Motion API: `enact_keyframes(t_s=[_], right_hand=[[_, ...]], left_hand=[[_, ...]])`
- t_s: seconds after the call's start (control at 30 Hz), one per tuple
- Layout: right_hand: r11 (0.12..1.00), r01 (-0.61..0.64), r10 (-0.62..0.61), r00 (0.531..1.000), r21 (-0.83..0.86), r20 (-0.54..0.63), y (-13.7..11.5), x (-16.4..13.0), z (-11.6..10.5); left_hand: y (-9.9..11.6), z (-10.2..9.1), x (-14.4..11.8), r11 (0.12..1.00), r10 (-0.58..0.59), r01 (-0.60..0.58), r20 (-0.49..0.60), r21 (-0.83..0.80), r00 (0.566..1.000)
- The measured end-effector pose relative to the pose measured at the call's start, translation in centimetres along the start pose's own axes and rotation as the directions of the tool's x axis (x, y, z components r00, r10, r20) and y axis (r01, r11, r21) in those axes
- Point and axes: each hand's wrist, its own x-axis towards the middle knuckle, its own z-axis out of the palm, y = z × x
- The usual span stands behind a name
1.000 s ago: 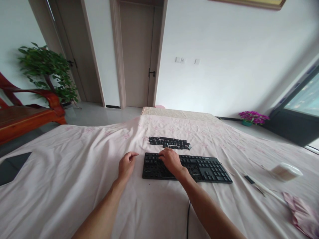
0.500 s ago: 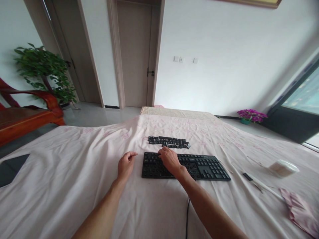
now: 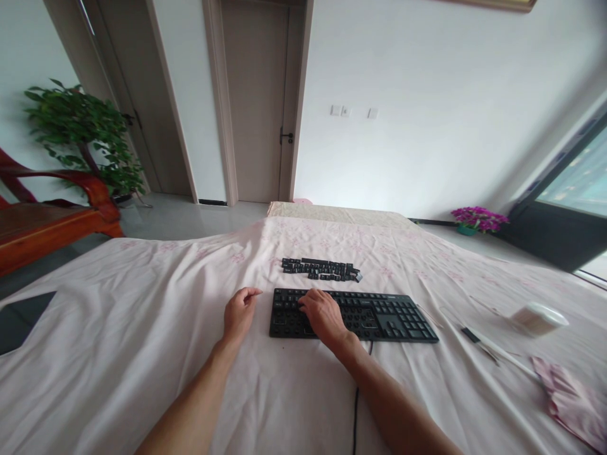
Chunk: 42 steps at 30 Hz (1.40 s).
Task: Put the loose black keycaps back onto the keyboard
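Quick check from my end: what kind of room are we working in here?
Most likely a room in a home, not a workshop. The keyboard lies on a pink floral cloth, with interior doors, a wooden chair and a potted plant behind.

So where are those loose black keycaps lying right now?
The loose keycaps lie in rows on the pink cloth, mid-table, just beyond the far edge of the keyboard, ahead of the right hand.
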Motion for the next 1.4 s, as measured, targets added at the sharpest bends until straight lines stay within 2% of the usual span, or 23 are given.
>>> enact_keyframes(t_s=[0.53,0.87,0.97,1.07,1.17,1.27,1.4], right_hand=[[0.977,0.063,-0.049,0.996,-0.202,0.071,-1.8,-0.2,-0.1],[0.971,0.083,-0.063,0.993,-0.223,0.096,-3.0,-0.9,-0.6],[0.985,0.058,-0.046,0.996,-0.16,0.079,-2.3,-1.0,-0.6],[1.0,0.01,-0.008,0.998,-0.028,0.063,-0.6,-0.5,-0.6],[0.993,-0.086,0.088,0.996,0.082,-0.024,1.5,0.9,-0.7],[0.975,-0.209,0.216,0.971,0.073,-0.104,3.6,3.1,-0.8],[0.96,-0.279,0.276,0.957,-0.031,-0.088,5.2,6.0,-0.6]], left_hand=[[0.0,0.0,0.0,1.0,-0.006,0.006,0.002,0.014,1.0],[0.0,0.0,-0.1,1.0,0.006,-0.006,0.003,0.015,1.0],[0.0,0.0,-0.1,1.0,0.008,-0.008,0.005,0.013,1.0],[0.0,0.0,-0.1,1.0,0.001,-0.001,0.009,0.011,1.0],[-0.1,0.1,0.0,1.0,-0.009,0.009,0.012,0.006,1.0],[-0.2,0.1,0.0,1.0,-0.007,0.007,0.018,0.004,1.0],[-0.2,0.1,0.1,1.0,-0.015,0.015,0.013,0.011,1.0]])
